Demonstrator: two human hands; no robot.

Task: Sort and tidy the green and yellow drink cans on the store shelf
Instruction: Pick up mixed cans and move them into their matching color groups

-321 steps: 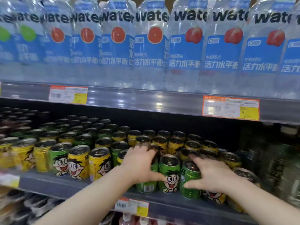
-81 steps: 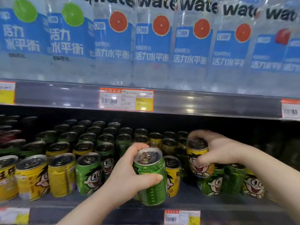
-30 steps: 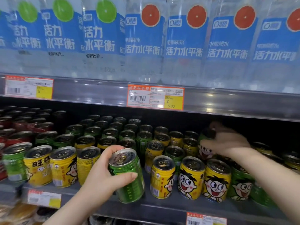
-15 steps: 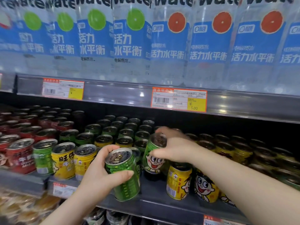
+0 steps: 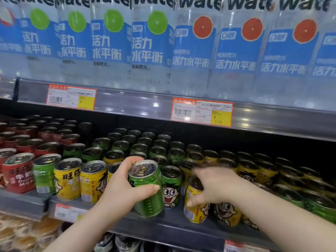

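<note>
The left hand (image 5: 120,190) is wrapped round one green can (image 5: 148,193), thumb across its front, just above the front edge of the shelf (image 5: 172,222). The can is almost upright, its long axis near vertical, with the silver pull-tab top tipped slightly left. Its body is ribbed, glossy green. Just right of it stands one cartoon-faced green can (image 5: 171,188). The blurred right hand (image 5: 216,186) reaches over one yellow can (image 5: 192,211), thumb against its front; whether it grips is unclear. Two price tags (image 5: 201,111) hang above.

Grey upper shelf rail (image 5: 127,104) carrying price tags (image 5: 201,111) beneath water bottles (image 5: 145,46)
</note>
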